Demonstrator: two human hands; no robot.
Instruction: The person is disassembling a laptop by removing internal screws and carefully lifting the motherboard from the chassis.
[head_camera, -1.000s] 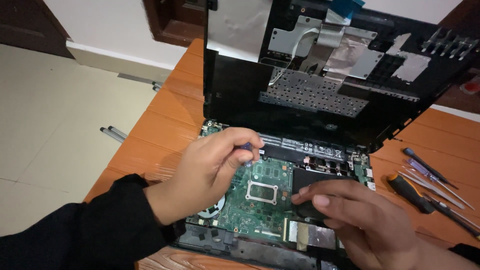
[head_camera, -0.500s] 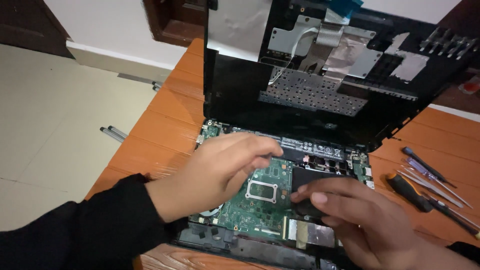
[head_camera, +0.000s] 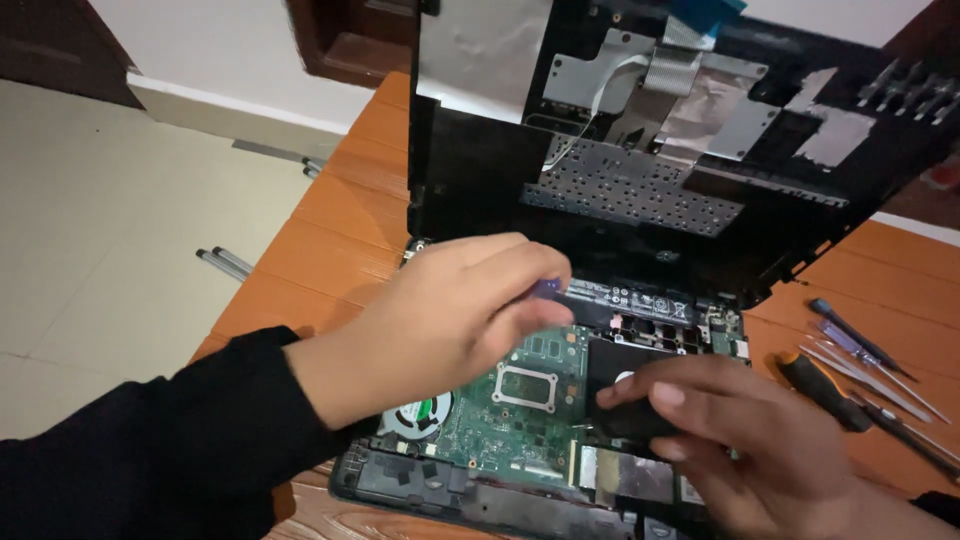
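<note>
Head view: left hand (head_camera: 440, 320) grip pinches, seemingly, a small purple tool (head_camera: 546, 289).

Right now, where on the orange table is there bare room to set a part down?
Bare table lies left of the opened laptop, running back toward the wall. Right of it, screwdrivers crowd the surface. Left hand and right hand cover the green board.

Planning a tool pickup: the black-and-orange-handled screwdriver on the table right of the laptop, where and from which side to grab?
Grip the screwdriver by its thick handle, the end nearest the laptop, coming from above. It lies flat on the table, thin shaft pointing away right, slimmer tools close behind it.
</note>
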